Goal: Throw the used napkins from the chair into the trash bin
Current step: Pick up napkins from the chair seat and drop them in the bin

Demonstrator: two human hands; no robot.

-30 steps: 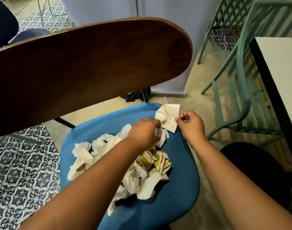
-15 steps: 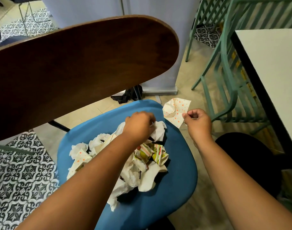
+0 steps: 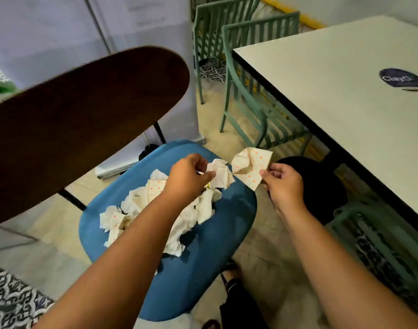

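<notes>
Napkins (image 3: 155, 210) lie heaped on the blue chair (image 3: 203, 269), the pile running from the seat's left edge toward its far right corner, directly under the left forearm. Largest items nearby: a brown chair back (image 3: 84, 115) upper left, a pale surface (image 3: 345, 103) at right, green chairs (image 3: 246, 103) beyond. A dark round shape, judged to be the bin (image 3: 321, 186), sits on the floor just right of the seat, below the surface edge; its opening cannot be confirmed. Right hand (image 3: 283, 184) is off the seat, between chair and bin, thumb and fingers pinching a dotted napkin (image 3: 250, 167) at one corner. Left hand (image 3: 189, 176) is over the far right part of the seat, pinching a crumpled white napkin (image 3: 219, 174) clear of the pile. Governing relation: the bin lies to the right of both hands, and the right hand is nearer. Judgement: the right load should go first, the left following across the seat edge. Most of the pile remains.
</notes>
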